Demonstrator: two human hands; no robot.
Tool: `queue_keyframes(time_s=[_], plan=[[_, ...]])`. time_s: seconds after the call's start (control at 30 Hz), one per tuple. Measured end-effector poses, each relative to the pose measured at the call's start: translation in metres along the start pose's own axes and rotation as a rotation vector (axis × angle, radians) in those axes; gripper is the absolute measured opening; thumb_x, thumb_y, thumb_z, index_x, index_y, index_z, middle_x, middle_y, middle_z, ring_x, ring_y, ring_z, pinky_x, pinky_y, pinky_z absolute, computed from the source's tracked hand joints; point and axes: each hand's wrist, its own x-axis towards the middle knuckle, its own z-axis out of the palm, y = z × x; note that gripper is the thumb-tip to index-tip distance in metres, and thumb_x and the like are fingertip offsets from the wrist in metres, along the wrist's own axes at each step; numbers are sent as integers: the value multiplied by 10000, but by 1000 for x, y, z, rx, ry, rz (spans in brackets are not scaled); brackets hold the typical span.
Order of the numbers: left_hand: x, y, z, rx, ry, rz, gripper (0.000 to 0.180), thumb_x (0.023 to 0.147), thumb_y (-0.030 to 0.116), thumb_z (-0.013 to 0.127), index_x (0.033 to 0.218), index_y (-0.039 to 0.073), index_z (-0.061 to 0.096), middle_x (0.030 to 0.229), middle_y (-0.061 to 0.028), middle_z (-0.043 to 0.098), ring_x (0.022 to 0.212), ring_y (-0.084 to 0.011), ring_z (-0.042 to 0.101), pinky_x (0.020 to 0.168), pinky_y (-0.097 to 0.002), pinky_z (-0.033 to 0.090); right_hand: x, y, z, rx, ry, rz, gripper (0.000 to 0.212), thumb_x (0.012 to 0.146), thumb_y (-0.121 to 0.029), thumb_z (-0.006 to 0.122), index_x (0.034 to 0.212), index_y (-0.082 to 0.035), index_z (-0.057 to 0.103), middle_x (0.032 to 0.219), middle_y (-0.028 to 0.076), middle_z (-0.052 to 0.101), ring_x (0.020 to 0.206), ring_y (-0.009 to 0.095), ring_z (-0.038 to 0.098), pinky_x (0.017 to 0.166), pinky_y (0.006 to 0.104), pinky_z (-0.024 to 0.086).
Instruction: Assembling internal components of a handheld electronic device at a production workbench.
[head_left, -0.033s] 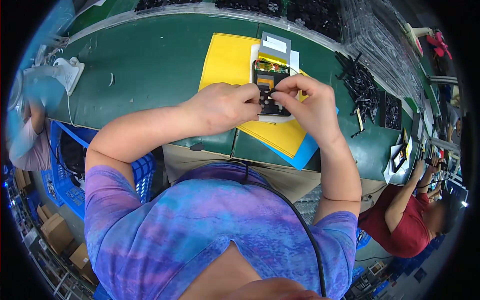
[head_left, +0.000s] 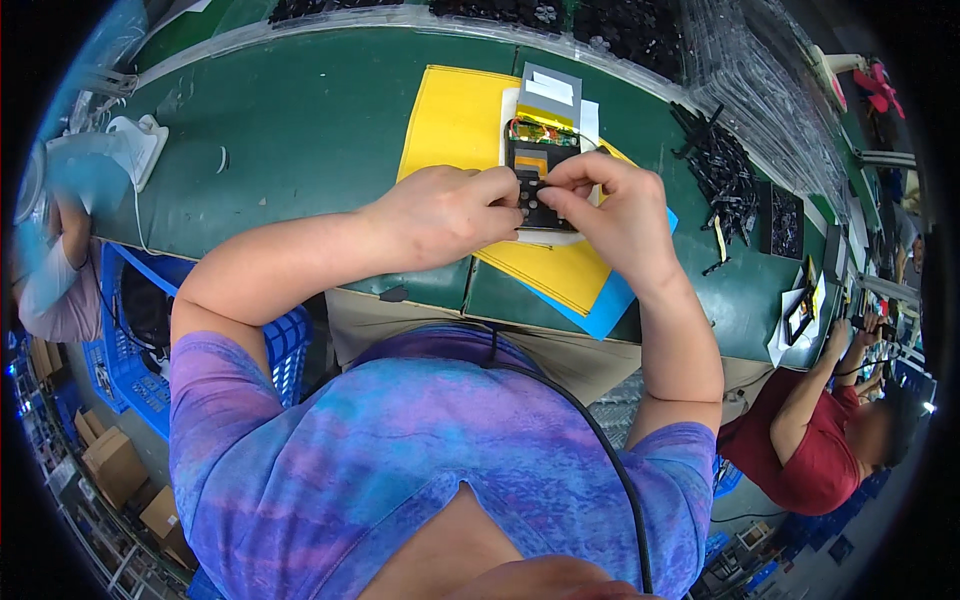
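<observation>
Green is shown by the worktop (head_left: 300,110), which is partly covered by a yellow sheet (head_left: 450,115), with a blue sheet (head_left: 607,308) seen past its lower right edge. Above the yellow sheet, a small black device (head_left: 530,205) is set on a white pad (head_left: 508,110), between the two hands. A grey block (head_left: 550,88) marked by a white patch is placed at the device's far end, where thin wires are exposed.

The device's left edge is touched by the fingers of the left hand (head_left: 450,212); whether it is gripped cannot be told. By the right hand (head_left: 625,210), thumb and forefinger are brought close together over the device's right part; whether a small piece is pinched there cannot be told. Farther right, black strips (head_left: 715,165) are heaped beside a dark tray (head_left: 780,220).
</observation>
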Motion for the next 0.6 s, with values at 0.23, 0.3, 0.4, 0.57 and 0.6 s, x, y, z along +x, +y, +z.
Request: queue_keyframes(time_s=[0.23, 0.3, 0.4, 0.57, 0.6], plan=[[1, -2, 6, 8, 41, 45, 199, 785, 149, 782, 958, 93, 701, 923, -52, 592, 727, -239, 658, 589, -369, 553, -2, 11, 15, -226, -7, -86, 97, 736, -116, 813, 817, -78, 774, 773, 29, 674, 817, 232, 598, 737, 357, 483], [1, -1, 6, -6, 49, 48, 197, 781, 145, 785, 951, 93, 702, 924, -53, 593, 729, -239, 658, 588, -371, 552, -2, 14, 18, -299, 41, -148, 96, 722, -126, 817, 800, -87, 777, 775, 20, 651, 841, 245, 570, 767, 378, 453], [-1, -1, 6, -3, 75, 54, 190, 775, 141, 787, 938, 91, 702, 926, -56, 591, 729, -241, 657, 594, -374, 554, -1, 12, 23, -353, 68, -160, 94, 709, -146, 825, 766, -106, 762, 807, 12, 605, 879, 245, 551, 812, 381, 405], [5, 0, 6, -30, 120, 84, 142, 816, 143, 717, 903, 61, 640, 953, -78, 579, 746, -263, 663, 575, -396, 550, -1, 11, 20, -333, 77, -120, 99, 705, -141, 815, 722, -132, 718, 858, 10, 597, 929, 256, 546, 827, 391, 371], [6, 0, 6, -34, 120, 95, 142, 816, 143, 717, 903, 61, 640, 953, -78, 579, 746, -263, 663, 575, -396, 550, -1, 13, 20, -342, 76, -159, 95, 706, -139, 811, 725, -135, 718, 857, 12, 598, 929, 255, 548, 826, 395, 369]])
